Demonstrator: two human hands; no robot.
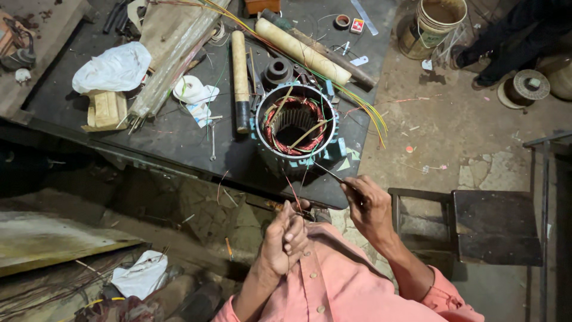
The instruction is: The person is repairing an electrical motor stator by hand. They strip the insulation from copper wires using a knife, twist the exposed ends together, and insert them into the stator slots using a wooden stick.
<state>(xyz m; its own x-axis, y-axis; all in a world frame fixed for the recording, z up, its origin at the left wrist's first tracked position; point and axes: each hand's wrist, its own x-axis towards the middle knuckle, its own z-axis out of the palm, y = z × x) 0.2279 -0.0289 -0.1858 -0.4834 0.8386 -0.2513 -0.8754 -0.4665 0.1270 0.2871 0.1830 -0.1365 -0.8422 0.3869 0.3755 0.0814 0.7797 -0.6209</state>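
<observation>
**Head view: both hands at the stator windings**

Head view, looking straight down. I see the motor stator (296, 128) standing on end near the front edge of the dark workbench (179, 137), its bore facing up. Copper-red windings (277, 113) line the inside of the ring, and thin sticks cross the bore at an angle. Blue insulating pieces show around the lower rim of the housing.

My left hand (285, 238) is below the bench edge, close to my chest. Its fingers are curled closed around a thin reddish wire (292, 192) that runs up from the hand toward the lower rim of the stator. I cannot tell exactly where the wire ends inside the windings.

My right hand (366, 206) is just right of the left, slightly higher. Thumb and fingers are pinched closed on a thin dark rod (329, 172). The rod points up and left, with its tip at the lower right rim of the stator.

Items around the stator:
- A pale wooden roller (240, 74) lies just left of it.
- A longer cream cylinder (302, 50) lies diagonally behind it.
- A bundle of yellow and green wires (363, 107) trails off the right side.
- A white plastic bag (112, 68) rests at the far left.
- A dark wooden stool (476, 223) stands on the floor to my right.
</observation>
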